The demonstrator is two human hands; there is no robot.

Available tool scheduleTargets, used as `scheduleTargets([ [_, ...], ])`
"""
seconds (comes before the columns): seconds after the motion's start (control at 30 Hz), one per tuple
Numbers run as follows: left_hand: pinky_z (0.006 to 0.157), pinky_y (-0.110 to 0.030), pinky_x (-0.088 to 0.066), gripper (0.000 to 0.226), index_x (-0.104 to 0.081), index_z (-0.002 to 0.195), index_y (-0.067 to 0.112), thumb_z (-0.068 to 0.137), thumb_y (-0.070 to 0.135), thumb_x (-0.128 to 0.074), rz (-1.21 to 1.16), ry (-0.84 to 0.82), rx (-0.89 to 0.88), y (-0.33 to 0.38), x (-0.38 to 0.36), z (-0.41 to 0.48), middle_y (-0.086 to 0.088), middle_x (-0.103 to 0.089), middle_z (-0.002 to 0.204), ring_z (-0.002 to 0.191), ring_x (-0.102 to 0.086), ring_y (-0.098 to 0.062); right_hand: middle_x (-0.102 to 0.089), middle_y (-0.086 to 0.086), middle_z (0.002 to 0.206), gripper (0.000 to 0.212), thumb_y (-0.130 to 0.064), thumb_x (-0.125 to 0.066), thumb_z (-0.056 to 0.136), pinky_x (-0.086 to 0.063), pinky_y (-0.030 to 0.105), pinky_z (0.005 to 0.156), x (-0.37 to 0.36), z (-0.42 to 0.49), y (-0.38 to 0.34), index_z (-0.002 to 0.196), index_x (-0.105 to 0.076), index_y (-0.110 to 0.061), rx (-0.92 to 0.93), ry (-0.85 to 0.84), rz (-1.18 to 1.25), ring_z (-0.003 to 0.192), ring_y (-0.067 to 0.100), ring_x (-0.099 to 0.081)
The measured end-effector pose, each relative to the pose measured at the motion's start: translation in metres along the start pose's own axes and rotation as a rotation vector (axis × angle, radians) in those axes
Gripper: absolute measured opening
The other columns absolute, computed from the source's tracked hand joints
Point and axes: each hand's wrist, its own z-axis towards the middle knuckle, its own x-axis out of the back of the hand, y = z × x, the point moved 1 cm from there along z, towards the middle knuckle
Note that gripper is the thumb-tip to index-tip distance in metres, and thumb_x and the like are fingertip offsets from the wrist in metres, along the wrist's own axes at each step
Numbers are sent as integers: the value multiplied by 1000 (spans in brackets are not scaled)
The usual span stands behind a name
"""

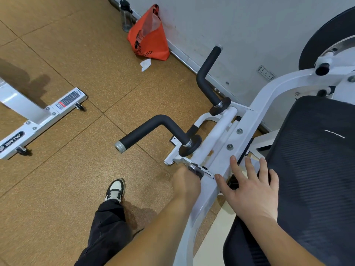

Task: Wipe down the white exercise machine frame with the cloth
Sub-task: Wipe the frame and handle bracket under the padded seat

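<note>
Frame (222, 160) — white steel, stiff and likely heavy, beside the black seat pad (317, 160) — wants only bracing from the right hand (251, 191), fingers (235, 168) spread flat on it, while the left hand (187, 184) curls its grip round the soft, blurred cloth (195, 167) at its lower rail.

Gym room, white exercise machine frame (247, 123), padded seat (315, 169), cork-patterned floor (76, 54)
</note>
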Motion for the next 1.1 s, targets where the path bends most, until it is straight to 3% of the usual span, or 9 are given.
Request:
scheduleTargets([
  [0.17, 57, -19, -36, 22, -60, 110, 2, 102, -1, -40, 37, -68, -14, -2, 0, -18, -7, -66, 98, 88, -64, -22, -31, 1, 169, 86, -89, -4, 88, -8, 54, 125, 0, 0, 0, 162, -14, -47, -9, 6, -7, 159, 34, -2],
  [0.27, 67, -28, -49, 13, -63, 98, 6, 97, 1, -50, 30, -110, 51, -3, 3, 15, -7, -66, 92, 96, -69, -31, -28, 1, 170, 86, -89, -1, 87, -7, 54, 126, 0, -1, 0, 162, -11, -48, -8, 6, 11, 159, 34, 1],
  [0.33, 77, -33, -53, 15, -66, 103, 6, 96, 6, -53, -23, -104, 83, -6, 2, 24, -14, -70, 104, 103, -68, -35, -27, 0, 170, 86, -90, -1, 87, -6, 54, 126, 0, -1, -1, 162, -9, -49, -7, 9, 16, 159, 34, 2],
  [0.47, 70, -27, -41, 22, -63, 110, 5, 103, 3, -41, -108, -101, -27, -16, -4, -10, -9, -66, 97, 92, -64, -29, -30, 1, 169, 87, -89, -1, 87, -7, 54, 126, -1, 0, 0, 162, -11, -48, -11, -2, 4, 159, 34, -1],
  [0.57, 64, -30, -36, 20, -61, 97, 6, 103, 6, -43, -91, -45, 5, -17, 2, 0, -3, -57, 82, 82, -57, -25, -29, 1, 169, 87, -89, 0, 87, -6, 54, 126, -1, -2, 0, 162, -10, -48, -25, 16, 27, 159, 34, 0],
  [0.7, 71, -34, -50, 23, -50, 76, 14, 96, 4, -55, -151, -87, 174, -1, 3, 17, -9, -64, 88, 91, -65, -33, -26, 0, 170, 86, -88, 3, 86, -2, 54, 126, -1, -2, 0, 162, -4, -48, -17, -7, 23, 159, 34, 4],
  [0.83, 56, -27, -37, 18, -59, 95, 12, 104, 12, -43, -4, -70, -142, -2, 18, -20, -2, -63, 83, 80, -63, -24, -38, 2, 165, 86, -87, -3, 89, -4, 55, 125, 1, -2, 0, 163, -16, -45, -34, -7, 52, 159, 36, -4],
  [0.93, 54, -32, -35, 21, -52, 90, 16, 107, 17, -40, 25, -10, -481, 13, 37, -33, 0, -55, 70, 61, -53, -17, -34, 4, 167, 85, -86, -1, 90, -2, 56, 125, 3, -4, 1, 163, -11, -45, -24, -33, 58, 159, 36, 2],
  [1.1, 53, -34, -35, 23, -47, 83, 20, 106, 18, -43, 151, -128, -576, 33, 59, -18, 3, -53, 67, 57, -50, -13, -27, 3, 170, 84, -86, 1, 90, 5, 54, 126, 7, -6, 2, 164, -4, -45, -29, -52, 108, 159, 34, 10],
])
